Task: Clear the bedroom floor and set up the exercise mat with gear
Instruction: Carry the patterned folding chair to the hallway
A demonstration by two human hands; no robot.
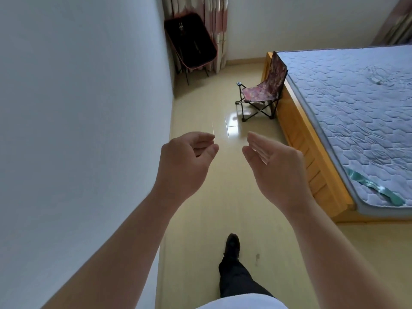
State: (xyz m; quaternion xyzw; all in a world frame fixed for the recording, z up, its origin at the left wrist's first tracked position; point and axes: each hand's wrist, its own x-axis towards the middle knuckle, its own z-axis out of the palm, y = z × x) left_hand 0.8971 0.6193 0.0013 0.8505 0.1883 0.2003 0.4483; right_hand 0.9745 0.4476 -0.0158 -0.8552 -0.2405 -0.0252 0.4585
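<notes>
Both hands, left hand [187, 161] and right hand [276, 166], are held empty, fingers loosely curled; a folding chair [264, 90] is seen against the bed [312, 139].

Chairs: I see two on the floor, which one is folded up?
The dark chair with the reddish rim, leaning in the corner by the curtain. The patterned chair beside the bed stands unfolded.

Wall [78, 130]: plain white, fills the left half of the frame.
Curtain [214, 23]: patterned, hanging at top centre.
Bed frame [312, 152]: yellow wood, running along the right side.
Mattress [356, 108]: pale blue quilted, bare, lying on the bed frame at upper right.
Green strip [376, 188]: lies on the mattress near its lower corner.
</notes>
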